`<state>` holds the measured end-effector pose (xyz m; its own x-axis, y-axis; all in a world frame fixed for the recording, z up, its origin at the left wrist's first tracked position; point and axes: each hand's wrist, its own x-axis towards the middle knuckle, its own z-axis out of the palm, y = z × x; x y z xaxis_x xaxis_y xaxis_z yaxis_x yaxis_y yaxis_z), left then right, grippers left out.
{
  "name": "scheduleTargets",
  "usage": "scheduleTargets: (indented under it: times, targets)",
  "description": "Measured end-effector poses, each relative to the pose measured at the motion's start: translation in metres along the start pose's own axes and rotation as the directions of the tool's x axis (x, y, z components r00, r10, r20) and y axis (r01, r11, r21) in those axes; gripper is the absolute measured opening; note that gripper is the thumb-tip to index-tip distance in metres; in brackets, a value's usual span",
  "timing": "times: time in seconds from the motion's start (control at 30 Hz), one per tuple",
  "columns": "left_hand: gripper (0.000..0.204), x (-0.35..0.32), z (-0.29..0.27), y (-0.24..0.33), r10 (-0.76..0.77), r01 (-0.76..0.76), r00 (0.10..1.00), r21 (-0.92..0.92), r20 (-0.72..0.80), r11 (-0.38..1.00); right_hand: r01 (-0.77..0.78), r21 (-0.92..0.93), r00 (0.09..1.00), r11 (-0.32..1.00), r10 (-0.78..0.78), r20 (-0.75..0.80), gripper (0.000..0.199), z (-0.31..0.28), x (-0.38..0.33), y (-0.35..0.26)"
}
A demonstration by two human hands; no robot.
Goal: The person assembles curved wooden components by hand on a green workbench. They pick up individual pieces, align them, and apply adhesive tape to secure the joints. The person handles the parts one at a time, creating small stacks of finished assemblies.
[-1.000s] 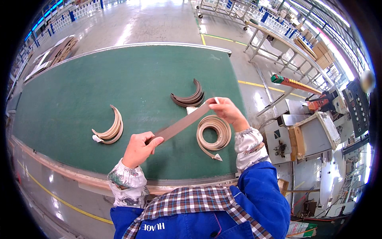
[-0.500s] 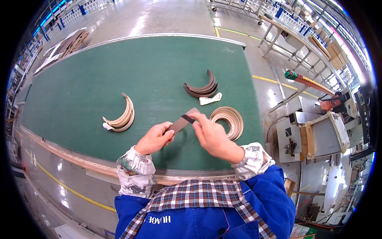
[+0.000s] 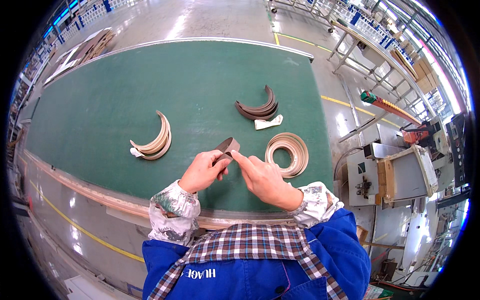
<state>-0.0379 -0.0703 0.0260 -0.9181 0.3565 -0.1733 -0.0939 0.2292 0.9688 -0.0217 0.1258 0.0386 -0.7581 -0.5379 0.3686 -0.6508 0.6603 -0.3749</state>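
Over the near part of the green table [image 3: 100, 95], a brown-grey strip of edge banding [image 3: 230, 144] is bent into a loop between my hands. My left hand [image 3: 202, 172] is closed on its left side, thumb and fingers pinching the band. At the loop's right side is my right hand [image 3: 267, 182], fingertips closed against the strip; its curled fingers hide part of the grip. Just beyond my right hand lies a coil of beige banding [image 3: 302, 154]. Dark brown curved strips [image 3: 257, 111] rest farther back, and beige curved strips [image 3: 159, 142] lie to the left.
A crumpled white scrap [image 3: 268, 122] touches the dark strips, and a smaller white piece [image 3: 135, 152] sits by the left ones. Beyond the table's right edge stand a metal-framed bench [image 3: 380, 65] and machine parts with a pale open box [image 3: 410, 172]. Flat panels [image 3: 82, 52] lie at the far left.
The strip has gone from a nearly straight slanting piece to a curled loop. My right hand has moved slightly down and left, nearer my left hand.
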Motion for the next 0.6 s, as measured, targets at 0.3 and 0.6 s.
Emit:
scheduleTargets:
  times: [0.3, 0.6]
  targets:
    - [0.023, -0.009, -0.013, 0.017, 0.073, -0.088, 0.988, -0.112, -0.136, 0.990, -0.063, 0.037, 0.998, 0.997, 0.063, -0.011, 0.041, -0.009, -0.010, 0.016]
    - [0.022, -0.021, -0.010, 0.029, 0.231, -0.207, 0.958, -0.148, 0.167, 0.967, -0.193, 0.573, 0.961, 0.797, 0.272, -0.055, 0.017, -0.002, 0.048, 0.026]
